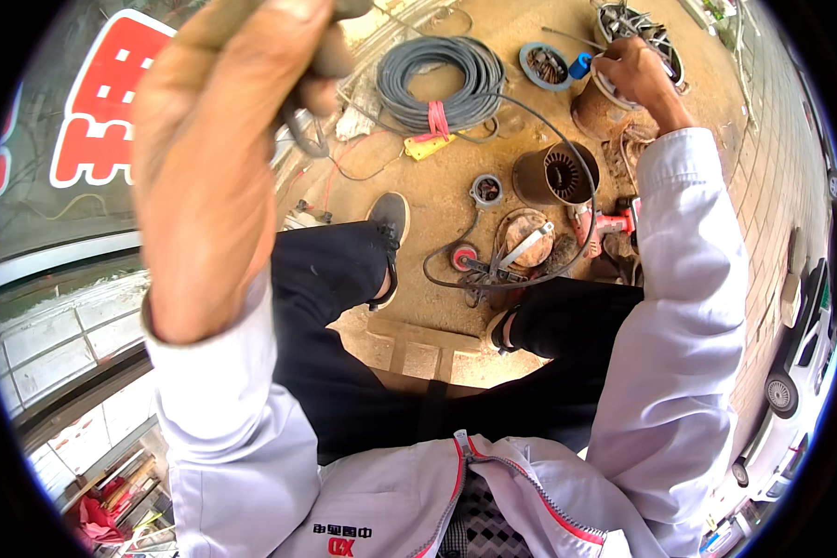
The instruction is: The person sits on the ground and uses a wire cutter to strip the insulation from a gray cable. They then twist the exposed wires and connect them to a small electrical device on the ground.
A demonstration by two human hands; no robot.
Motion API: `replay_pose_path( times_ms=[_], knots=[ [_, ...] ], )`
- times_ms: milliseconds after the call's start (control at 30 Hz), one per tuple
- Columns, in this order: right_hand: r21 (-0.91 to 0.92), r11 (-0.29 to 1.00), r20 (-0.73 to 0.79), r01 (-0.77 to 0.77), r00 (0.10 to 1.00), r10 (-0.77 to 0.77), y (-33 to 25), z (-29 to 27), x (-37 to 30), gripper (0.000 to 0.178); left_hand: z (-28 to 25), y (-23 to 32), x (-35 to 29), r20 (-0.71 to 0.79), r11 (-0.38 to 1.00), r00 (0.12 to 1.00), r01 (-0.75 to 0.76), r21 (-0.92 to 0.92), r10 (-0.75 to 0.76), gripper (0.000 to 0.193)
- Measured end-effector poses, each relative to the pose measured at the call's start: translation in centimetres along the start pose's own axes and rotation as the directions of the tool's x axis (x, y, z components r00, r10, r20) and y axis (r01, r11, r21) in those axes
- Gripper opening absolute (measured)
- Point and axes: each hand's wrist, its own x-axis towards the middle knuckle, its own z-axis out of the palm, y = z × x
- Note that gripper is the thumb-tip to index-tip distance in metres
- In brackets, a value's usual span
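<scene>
My left hand (223, 139) is raised close to the camera at the upper left, fingers curled. A dark curved piece (309, 139) shows below its fingers; what the hand grips is mostly hidden. At the upper right my right hand (637, 79) is closed over the rim of a rusty can (593, 113), its fingertips beside a blue cylindrical piece (579, 65). Whether the fingers hold that piece is unclear. Just beyond that hand stands a container of metal tools (637, 23). A blue-grey bowl of small metal parts (547, 67) lies left of it.
A coil of dark cable (440, 82) with a pink tie lies on the ground. Nearer are a slotted motor stator (564, 175), a small cup (485, 190), a red power tool (604, 228) and a round rusty part (527, 237). A glass pane (56, 219) borders the left; cars (800, 372) stand right.
</scene>
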Motion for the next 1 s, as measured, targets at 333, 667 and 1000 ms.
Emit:
replay_pose_path(
  times_ms=[333,667,1000],
  knots=[
    [0.126,0.976,-0.009,0.178,0.984,-0.178,-5.5,-3.5,-19.4,0.028,3.5,-5.0,1.0,0.393,0.982,0.92,-0.077,0.17,0.004,0.029],
    [-0.162,0.975,0.053,0.154,0.988,-0.148,-5.6,-2.4,-26.7,0.022,5.7,-15.9,-3.1,0.525,0.873,0.77,0.084,0.48,-0.363,0.024],
    [-0.135,0.982,-0.037,0.134,0.99,-0.14,-4.1,-5.3,-25.3,0.019,7.6,-26.2,-2.0,0.258,0.81,0.768,0.554,0.193,-0.586,0.021]
  ],
)
